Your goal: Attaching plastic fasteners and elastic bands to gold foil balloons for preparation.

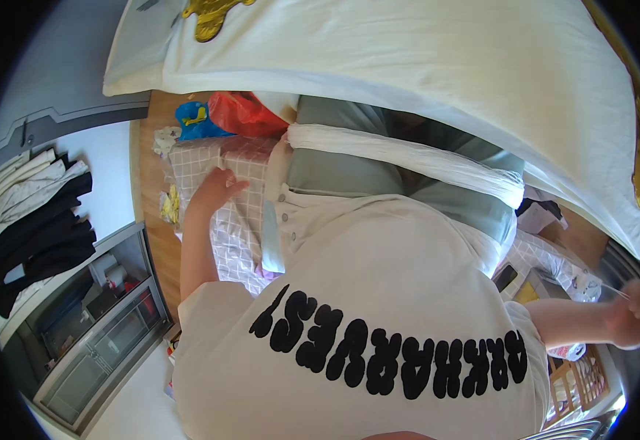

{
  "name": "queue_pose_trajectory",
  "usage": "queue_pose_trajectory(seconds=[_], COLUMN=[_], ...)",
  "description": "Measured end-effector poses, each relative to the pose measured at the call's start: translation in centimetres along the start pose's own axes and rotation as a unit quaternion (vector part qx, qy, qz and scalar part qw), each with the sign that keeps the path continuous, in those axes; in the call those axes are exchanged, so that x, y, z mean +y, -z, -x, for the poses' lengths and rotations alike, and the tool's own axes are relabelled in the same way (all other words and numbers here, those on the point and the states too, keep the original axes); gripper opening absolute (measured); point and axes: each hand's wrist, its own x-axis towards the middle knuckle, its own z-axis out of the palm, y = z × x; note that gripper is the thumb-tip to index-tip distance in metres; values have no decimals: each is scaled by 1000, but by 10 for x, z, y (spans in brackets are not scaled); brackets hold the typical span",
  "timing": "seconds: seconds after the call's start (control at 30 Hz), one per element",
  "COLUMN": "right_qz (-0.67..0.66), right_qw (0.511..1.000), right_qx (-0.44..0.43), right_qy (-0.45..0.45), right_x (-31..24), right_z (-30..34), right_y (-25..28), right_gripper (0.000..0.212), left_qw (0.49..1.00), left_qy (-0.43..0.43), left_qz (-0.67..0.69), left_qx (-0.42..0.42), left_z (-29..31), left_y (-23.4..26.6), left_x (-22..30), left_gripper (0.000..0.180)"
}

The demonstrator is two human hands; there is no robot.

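Observation:
My left hand (221, 189) is over the clear-wrapped, grid-patterned surface on the left, its fingers loosely bent and apart, with nothing visible in them. Out at the far right my right hand (634, 315) is raised and closed, slightly blurred. A thin white thread (613, 290) runs into its fingers. Across my lap, over grey-green trousers, lies a long gathered band of white cloth (408, 152). Ahead of me spreads a large white cloth (423, 55) with a shiny gold patch (214, 18) near its far left.
A red plastic bag (243, 112) and a blue bag (199, 121) stand by the grid-patterned seat (239, 235). Clothes (38, 220) hang at the left above a glass-fronted cabinet (104, 330). At the right are a dark phone (506, 276) and a wooden slatted crate (580, 381).

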Motion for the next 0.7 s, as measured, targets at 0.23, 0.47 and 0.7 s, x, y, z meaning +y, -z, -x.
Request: queue_pose_trajectory(seconds=[0.23,0.47,0.7], right_qz=[284,323,265], right_qw=[890,867,939], right_qx=[-317,-357,-200], right_qy=[-162,-126,-90], right_x=[188,229,248], right_z=[60,60,78], right_y=[-87,-135,-123], right_gripper=[70,68,40], left_qw=[880,868,820], left_qy=[-420,-426,-364], left_qz=[-126,253,439], left_qx=[182,16,-61], left_z=[17,13,1], left_y=[-87,-161,-169], left_x=[238,260,264], left_gripper=[35,26,11])
